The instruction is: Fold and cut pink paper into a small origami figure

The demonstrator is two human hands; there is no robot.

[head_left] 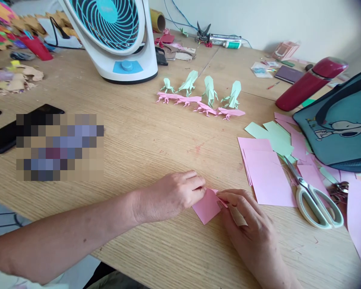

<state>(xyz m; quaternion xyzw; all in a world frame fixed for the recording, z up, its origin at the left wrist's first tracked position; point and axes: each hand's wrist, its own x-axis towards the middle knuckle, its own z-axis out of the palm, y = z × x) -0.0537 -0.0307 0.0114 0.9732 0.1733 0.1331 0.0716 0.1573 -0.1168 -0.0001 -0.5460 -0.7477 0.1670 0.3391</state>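
Note:
A small folded pink paper lies on the wooden table near its front edge. My left hand presses on its upper left part with curled fingers. At its right side, my right hand pinches a raised pink flap between thumb and forefinger. Farther back stand several green folded paper figures, with several pink folded figures in a row just in front of them. Right of my hands lie pink paper sheets and scissors with white handles, closed.
A white fan stands at the back left. A red flask and a blue bag are at the right. Green paper pieces lie by the bag. A black phone and a blurred-out object are at the left.

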